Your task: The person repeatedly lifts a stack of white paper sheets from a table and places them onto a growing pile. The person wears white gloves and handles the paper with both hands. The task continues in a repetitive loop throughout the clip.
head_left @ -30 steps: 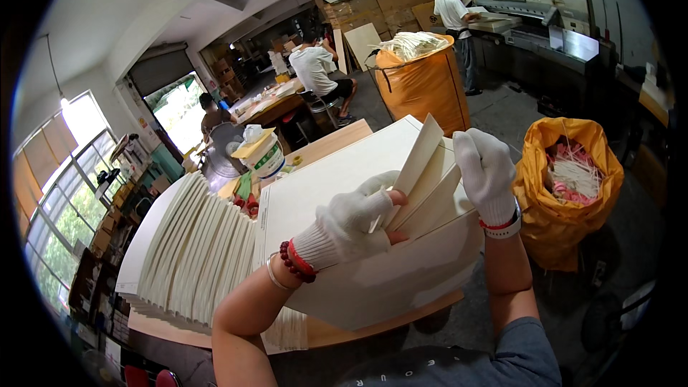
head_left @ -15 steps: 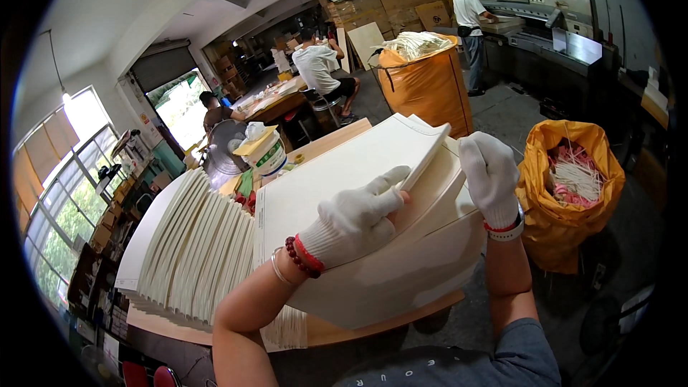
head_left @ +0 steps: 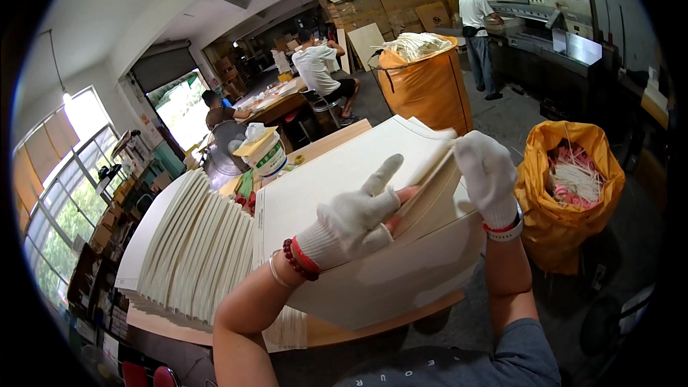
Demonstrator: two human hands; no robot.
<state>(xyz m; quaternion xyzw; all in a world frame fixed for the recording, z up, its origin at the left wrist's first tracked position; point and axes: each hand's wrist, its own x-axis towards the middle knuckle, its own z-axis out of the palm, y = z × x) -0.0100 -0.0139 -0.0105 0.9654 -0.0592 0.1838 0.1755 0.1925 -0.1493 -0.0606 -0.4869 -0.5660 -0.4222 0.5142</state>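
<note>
A tall stack of large white paper sheets [head_left: 322, 168] lies in front of me on a wooden table. At its right corner several sheets [head_left: 428, 190] are lifted and bent upward. My right hand [head_left: 489, 178], in a white knitted glove, grips them by the raised corner, fingers closed. Lower on the stack's near edge is my left hand [head_left: 352, 221], also gloved, with some fingertips bare. One finger points out above the top sheet; the bare fingertips touch the edge of the bent sheets. To the left stands a second pile of sheets [head_left: 190, 236], fanned into stepped bundles.
Beyond the stack are a white bucket [head_left: 269, 158] and a fan [head_left: 228, 145]. Orange sacks of paper strips stand at the back [head_left: 426, 89] and right [head_left: 534, 222]. Two people sit at a far table [head_left: 276, 104]; another person stands at a large machine [head_left: 541, 25].
My left hand's pointing finger has straightened and lifted away from the sheets. The sheets' raised corner has shifted slightly toward my right hand. The person at the machine has stepped slightly right.
</note>
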